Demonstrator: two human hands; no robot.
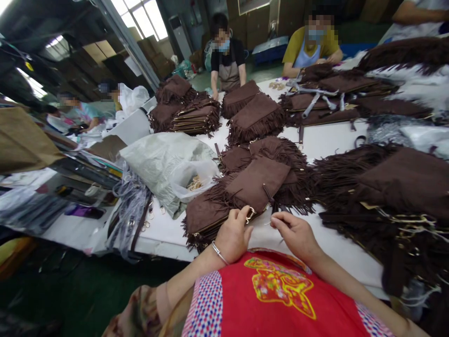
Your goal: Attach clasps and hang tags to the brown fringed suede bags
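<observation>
The left grip pinches a metal clasp beside a brown fringed bag piled on the desk; the right grip, thumb and finger together, pinches a thin pale strand.

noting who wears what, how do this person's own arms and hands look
Left hand and right hand are ungloved. The left arm has a silver-toned bangle and, higher up, a mottled sleeve. The visible right forearm is bare.
</observation>
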